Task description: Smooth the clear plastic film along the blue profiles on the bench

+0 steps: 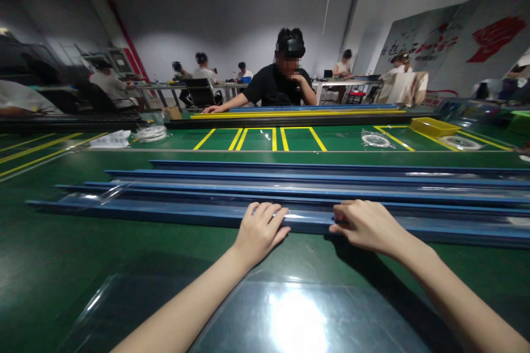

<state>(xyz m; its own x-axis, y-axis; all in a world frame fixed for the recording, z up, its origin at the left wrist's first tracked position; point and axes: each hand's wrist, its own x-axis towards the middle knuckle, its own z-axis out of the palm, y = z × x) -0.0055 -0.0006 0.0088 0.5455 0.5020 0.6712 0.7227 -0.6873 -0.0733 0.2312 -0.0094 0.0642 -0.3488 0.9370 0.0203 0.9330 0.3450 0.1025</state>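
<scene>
Several long blue channel strips (182, 212) lie side by side across the green table in front of me. My left hand (261, 231) rests on the nearest strip, its fingers draped over the front wall and its thumb at the front face. A short way to the right, my right hand (364, 223) has its fingers curled and pinches the same wall between thumb and fingers. Clear film (111, 194) shows inside the strips near their left ends. The right fingertips are partly hidden by the hand itself.
A clear plastic sheet (232, 314) lies under my forearms, with bright glare on it. Beyond the strips are yellow tape marks (274, 139), wrapped white coils (376, 139) and a yellow tray (434, 127). A person in black (265, 85) sits opposite, behind more strips.
</scene>
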